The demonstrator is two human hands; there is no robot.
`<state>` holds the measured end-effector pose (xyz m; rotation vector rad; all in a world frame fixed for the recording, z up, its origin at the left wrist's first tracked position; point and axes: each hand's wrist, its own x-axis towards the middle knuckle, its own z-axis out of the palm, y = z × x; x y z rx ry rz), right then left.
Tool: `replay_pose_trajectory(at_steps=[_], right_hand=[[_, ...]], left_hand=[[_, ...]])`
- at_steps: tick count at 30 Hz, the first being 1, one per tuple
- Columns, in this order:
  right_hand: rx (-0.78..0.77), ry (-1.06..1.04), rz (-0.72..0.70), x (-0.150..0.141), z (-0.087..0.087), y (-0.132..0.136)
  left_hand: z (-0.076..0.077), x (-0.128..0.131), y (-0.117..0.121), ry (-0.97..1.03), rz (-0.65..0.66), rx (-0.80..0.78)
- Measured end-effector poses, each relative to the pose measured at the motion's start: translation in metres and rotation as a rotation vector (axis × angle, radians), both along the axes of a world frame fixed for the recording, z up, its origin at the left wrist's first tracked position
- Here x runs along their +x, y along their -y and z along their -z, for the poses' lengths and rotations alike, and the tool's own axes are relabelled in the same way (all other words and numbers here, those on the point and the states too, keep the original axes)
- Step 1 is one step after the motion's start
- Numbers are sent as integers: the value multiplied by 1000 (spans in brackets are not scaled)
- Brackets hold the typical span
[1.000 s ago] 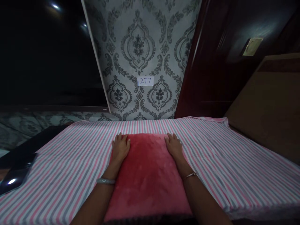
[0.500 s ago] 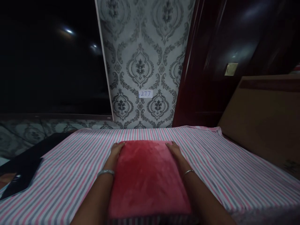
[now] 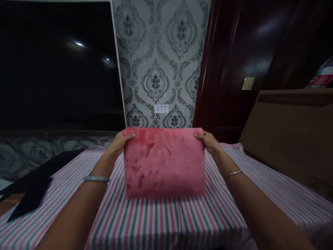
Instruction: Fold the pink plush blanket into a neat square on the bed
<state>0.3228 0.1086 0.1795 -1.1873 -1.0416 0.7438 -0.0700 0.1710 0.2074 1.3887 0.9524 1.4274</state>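
Note:
A folded pink towel (image 3: 163,163) with a plush surface is held up in front of me, its broad face toward me. My left hand (image 3: 120,141) is closed on its upper left corner, the thumb lying on the near face. At the upper right corner my right hand (image 3: 209,140) grips it in the same way. The fingers behind the cloth are hidden. Under and around the towel spreads a striped tablecloth (image 3: 161,222) in pink, grey and white. The towel's lower edge is blurred, and I cannot tell whether it touches the table.
A dark flat object (image 3: 31,201) lies on the table at the left. To the right stands a large cardboard box (image 3: 288,139) with a bottle (image 3: 322,74) on it. A big black screen (image 3: 57,69) and a paper label (image 3: 161,108) are on the wall behind.
The towel has come up from the table and is tilted upright, so it looks wider and shorter. Both hands have risen with it and are farther apart.

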Motion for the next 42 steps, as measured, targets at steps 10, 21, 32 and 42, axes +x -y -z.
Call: replay_pose_trajectory(at_steps=[10,21,32,42], right_hand=[[328,746,286,11,49,58],[153,1035,-46,9,219,170],[-168,1171,41,-53,120,95],[-375,1349,72,-97,166,60]], left_hand=[[26,-8,29,-810,-76,542],[188,-58,117,-1179,156,618],[117,43,79,-1269,12,355],[179,67,63,-1464,-26,248]])
